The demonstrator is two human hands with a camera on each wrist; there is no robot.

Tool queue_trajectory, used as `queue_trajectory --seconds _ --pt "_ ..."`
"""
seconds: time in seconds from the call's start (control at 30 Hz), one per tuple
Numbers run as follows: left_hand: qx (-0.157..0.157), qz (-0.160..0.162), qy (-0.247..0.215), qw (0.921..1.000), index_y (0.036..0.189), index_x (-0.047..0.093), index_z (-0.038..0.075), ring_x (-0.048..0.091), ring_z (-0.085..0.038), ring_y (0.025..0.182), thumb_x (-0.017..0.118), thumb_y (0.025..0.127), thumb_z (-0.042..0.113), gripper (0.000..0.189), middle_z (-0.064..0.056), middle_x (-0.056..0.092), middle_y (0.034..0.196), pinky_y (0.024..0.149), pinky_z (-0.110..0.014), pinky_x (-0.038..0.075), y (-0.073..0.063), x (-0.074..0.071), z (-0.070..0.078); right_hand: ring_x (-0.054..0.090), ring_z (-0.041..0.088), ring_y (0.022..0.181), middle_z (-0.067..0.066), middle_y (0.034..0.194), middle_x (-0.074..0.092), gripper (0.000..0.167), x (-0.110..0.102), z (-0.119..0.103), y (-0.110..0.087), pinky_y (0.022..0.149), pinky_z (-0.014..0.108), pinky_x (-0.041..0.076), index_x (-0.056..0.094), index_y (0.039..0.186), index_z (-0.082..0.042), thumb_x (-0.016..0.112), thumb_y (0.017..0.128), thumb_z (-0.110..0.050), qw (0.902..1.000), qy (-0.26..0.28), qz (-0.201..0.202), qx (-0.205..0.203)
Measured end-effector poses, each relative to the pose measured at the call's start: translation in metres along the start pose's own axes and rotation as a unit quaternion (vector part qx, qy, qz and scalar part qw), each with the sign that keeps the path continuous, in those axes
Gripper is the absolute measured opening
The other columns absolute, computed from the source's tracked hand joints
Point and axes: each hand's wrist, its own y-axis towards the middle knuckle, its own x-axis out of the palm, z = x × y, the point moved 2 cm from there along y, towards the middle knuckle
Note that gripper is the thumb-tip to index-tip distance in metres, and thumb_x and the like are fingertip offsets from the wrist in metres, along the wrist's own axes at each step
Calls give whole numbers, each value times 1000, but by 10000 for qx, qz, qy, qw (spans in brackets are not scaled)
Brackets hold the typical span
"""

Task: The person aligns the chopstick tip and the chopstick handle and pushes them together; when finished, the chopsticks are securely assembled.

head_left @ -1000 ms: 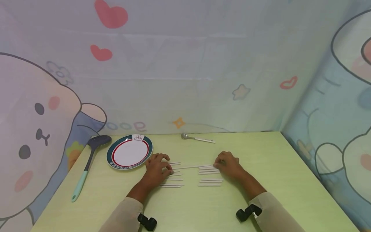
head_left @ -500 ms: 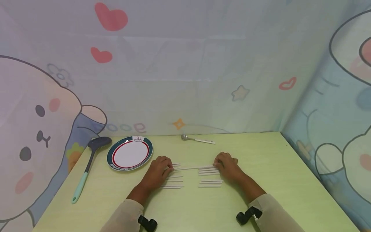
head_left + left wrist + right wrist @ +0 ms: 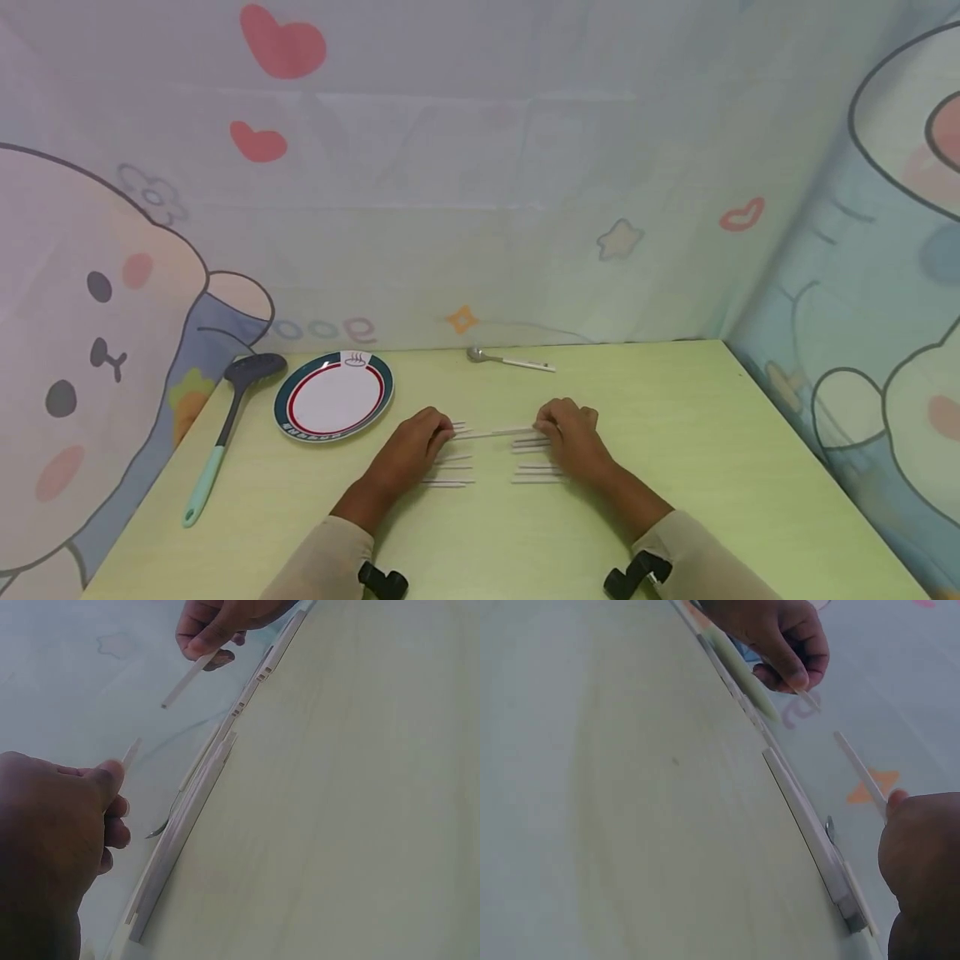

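My left hand (image 3: pixel 411 446) pinches a thin white stick (image 3: pixel 475 436) that points right, in the middle of the table. Opposite it, my right hand (image 3: pixel 576 440) pinches another white stick (image 3: pixel 512 431) pointing left. In the left wrist view a gap shows between the tip of the left stick (image 3: pixel 132 752) and the end of the right stick (image 3: pixel 184 681). Below and beside the left hand lie several loose white sticks (image 3: pixel 448 482), partly hidden by it. A second group of white sticks (image 3: pixel 534 471) lies by the right hand, its right ends covered.
A plate (image 3: pixel 335 398) with a dark green rim stands left of the hands. Farther left lies a black turner or ladle (image 3: pixel 232 408) with a mint handle. At the back edge is a small spoon (image 3: pixel 510 360). A printed cloth (image 3: pixel 525 167) hangs behind the yellow table (image 3: pixel 697 450).
My right hand has moved left and now shows a stick in its fingers. My left fingers have closed in a pinch and shifted slightly right, and less of their stick sticks out.
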Motion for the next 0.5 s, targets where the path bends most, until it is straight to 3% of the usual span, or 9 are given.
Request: queue_trajectory --seconds 0.27,0.5 --pt "684 -18 -121 9976 105 68 7 69 -16 93 70 107 11 5 -3 70 104 85 -33 59 1 0 7 53 16 92 -1 96 63 6 7 -12 -2 99 55 26 63 101 -13 68 104 -13 9999 49 -99 65" --pt "771 -77 -214 9968 107 69 8 73 -19 98 67 109 14 7 -5 73 108 87 -34 60 0 -1 10 54 16 93 -1 96 63 6 7 -15 -2 100 56 27 64 102 -13 69 104 -14 9999 -9 -103 96"
